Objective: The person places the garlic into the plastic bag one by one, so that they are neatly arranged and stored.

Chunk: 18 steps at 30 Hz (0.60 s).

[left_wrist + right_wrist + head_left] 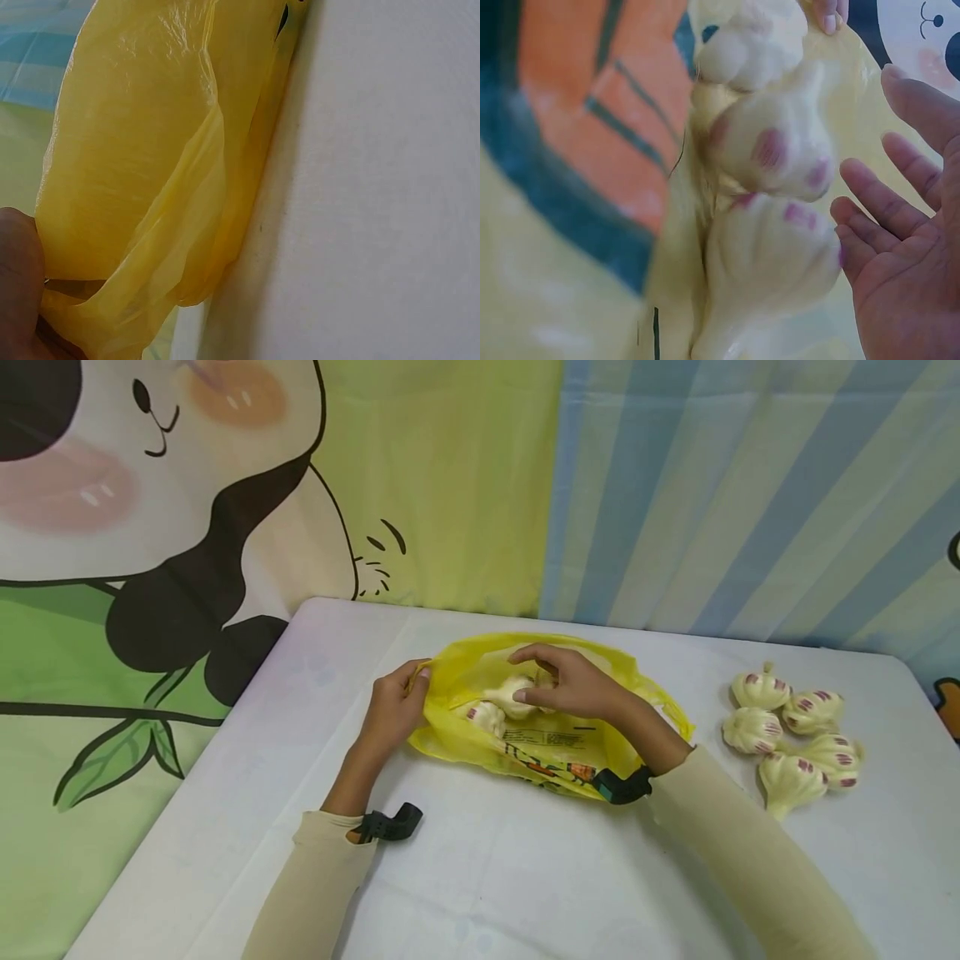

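A yellow plastic bag (461, 672) lies with its mouth spread wide. My left hand (393, 710) pinches the bag's left edge between thumb and fingers; only part of that hand shows at the border of the left wrist view. Inside the bag are white garlic bulbs with purple patches, among them one garlic bulb (515, 695) beside my right hand (573, 685). Three bulbs line up in the right wrist view, the middle garlic bulb (772, 150) included. There the right hand's fingers (889, 199) are spread and loosely bent, right beside the bulbs without curling round any.
On the right side of the white-covered table (480, 877) sits a cluster of several garlic bulbs (795, 781). A patterned curtain (637, 485) with stripes and a cartoon panda hangs behind the table. Each wrist wears a black camera (393, 822).
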Tool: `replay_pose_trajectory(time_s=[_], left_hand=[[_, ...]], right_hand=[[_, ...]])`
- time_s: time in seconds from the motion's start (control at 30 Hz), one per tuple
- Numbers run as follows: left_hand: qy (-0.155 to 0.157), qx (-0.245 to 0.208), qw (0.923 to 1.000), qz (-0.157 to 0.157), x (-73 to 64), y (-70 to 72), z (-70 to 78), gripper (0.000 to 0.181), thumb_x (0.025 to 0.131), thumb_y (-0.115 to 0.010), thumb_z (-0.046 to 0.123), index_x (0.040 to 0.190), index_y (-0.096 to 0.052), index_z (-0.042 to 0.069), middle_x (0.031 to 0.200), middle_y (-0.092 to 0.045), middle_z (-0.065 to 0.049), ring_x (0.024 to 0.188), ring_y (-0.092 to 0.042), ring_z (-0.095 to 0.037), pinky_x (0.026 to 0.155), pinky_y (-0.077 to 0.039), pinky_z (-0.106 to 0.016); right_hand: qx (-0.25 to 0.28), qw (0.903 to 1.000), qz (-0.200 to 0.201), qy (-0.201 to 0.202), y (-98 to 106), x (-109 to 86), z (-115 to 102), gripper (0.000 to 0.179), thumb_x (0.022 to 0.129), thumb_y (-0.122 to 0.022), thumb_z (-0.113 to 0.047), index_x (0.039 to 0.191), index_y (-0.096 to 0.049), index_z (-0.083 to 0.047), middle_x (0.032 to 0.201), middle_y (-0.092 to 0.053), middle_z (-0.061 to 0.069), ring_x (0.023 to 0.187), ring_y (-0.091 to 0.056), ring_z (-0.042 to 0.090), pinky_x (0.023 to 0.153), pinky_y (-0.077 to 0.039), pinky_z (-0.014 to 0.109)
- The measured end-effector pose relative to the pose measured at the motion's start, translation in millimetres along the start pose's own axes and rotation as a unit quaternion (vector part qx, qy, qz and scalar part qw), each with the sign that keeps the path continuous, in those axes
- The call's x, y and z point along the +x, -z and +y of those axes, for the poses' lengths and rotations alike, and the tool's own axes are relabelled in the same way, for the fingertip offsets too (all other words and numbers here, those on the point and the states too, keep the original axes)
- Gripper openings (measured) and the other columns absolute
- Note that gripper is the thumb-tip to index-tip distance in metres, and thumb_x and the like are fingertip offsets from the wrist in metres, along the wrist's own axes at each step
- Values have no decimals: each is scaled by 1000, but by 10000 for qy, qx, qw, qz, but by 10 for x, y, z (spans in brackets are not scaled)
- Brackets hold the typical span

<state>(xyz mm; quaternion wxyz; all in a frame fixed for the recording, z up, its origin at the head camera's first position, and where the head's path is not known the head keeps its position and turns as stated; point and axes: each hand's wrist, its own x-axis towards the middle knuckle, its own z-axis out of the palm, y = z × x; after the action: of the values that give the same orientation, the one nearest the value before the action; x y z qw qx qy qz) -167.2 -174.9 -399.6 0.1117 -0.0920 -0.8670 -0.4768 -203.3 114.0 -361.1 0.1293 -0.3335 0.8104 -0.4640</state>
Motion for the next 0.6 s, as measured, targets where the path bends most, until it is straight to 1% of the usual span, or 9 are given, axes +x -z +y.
replay_pose_trajectory(time_s=[0.03, 0.07, 0.1, 0.17, 0.27, 0.3, 0.33, 0.4, 0.6], left_hand=[[4, 5, 10000, 6, 1, 0, 1, 35, 103, -47, 27, 125, -65, 6, 119, -66, -8, 106, -61, -16, 92, -49, -37], [1, 12, 10000, 14, 2, -1, 5, 35, 103, -48, 27, 125, -65, 6, 119, -66, -8, 107, -61, -16, 92, -49, -37], [-3, 3, 10000, 13, 2, -1, 8, 35, 103, -48, 27, 125, -65, 6, 118, -66, -8, 107, -61, -16, 93, -49, -37], [-20, 1, 10000, 9, 3, -1, 10, 34, 103, -48, 27, 125, -65, 6, 118, -66, -8, 107, -61, -16, 92, -49, -37], [-60, -23, 10000, -8, 4, -2, 10, 34, 103, -47, 26, 125, -65, 6, 118, -66, -8, 107, -61, -16, 92, -49, -38], [-69, -22, 10000, -10, 5, -2, 9, 34, 104, -47, 26, 125, -65, 6, 118, -66, -8, 107, -61, -16, 93, -49, -37], [-76, -20, 10000, -9, 5, -3, 8, 34, 104, -47, 26, 125, -65, 6, 118, -66, -8, 108, -60, -16, 93, -49, -37], [-86, -39, 10000, -13, 6, -4, 8, 34, 103, -48, 26, 125, -65, 5, 119, -66, -8, 109, -60, -16, 93, -49, -37], [-42, -56, 10000, 1, 7, -5, 5, 33, 103, -48, 24, 124, -65, 4, 119, -66, -9, 110, -61, -17, 93, -49, -37]], right_hand=[[-5, 10000, 31, 14, -1, -3, 3, 47, 92, -70, -20, 134, -54, -6, 138, -51, 10, 125, -48, 28, 103, -39, 48], [-7, 10000, 48, 19, -2, -6, 6, 47, 91, -70, -20, 133, -55, -6, 137, -51, 9, 119, -50, 28, 100, -40, 47], [-2, 10000, 55, 48, -3, -8, 10, 46, 91, -70, -19, 133, -55, -7, 136, -52, 9, 118, -51, 27, 101, -39, 47], [18, 10000, 62, 35, -4, -15, 18, 45, 91, -70, -19, 132, -56, -7, 135, -53, 9, 100, -56, 29, 94, -43, 47], [72, 10000, 30, -29, 4, -27, 24, 46, 92, -70, -19, 133, -55, -6, 137, -51, 9, 105, -56, 30, 98, -42, 47], [102, 9999, 27, -57, 9, -31, 22, 46, 92, -69, -19, 134, -55, -6, 138, -50, 9, 113, -55, 30, 103, -39, 48], [101, 9999, 33, -106, 15, -36, 18, 46, 92, -69, -20, 134, -55, -6, 139, -49, 9, 114, -54, 30, 103, -38, 48], [151, 9998, 31, -114, 28, -46, 10, 46, 92, -69, -19, 133, -55, -4, 139, -49, 9, 137, -36, 27, 112, -26, 47], [181, 9998, -2, -32, 65, -95, -17, 43, 93, -69, -21, 131, -57, -5, 137, -51, 8, 134, -40, 24, 112, -27, 43]])
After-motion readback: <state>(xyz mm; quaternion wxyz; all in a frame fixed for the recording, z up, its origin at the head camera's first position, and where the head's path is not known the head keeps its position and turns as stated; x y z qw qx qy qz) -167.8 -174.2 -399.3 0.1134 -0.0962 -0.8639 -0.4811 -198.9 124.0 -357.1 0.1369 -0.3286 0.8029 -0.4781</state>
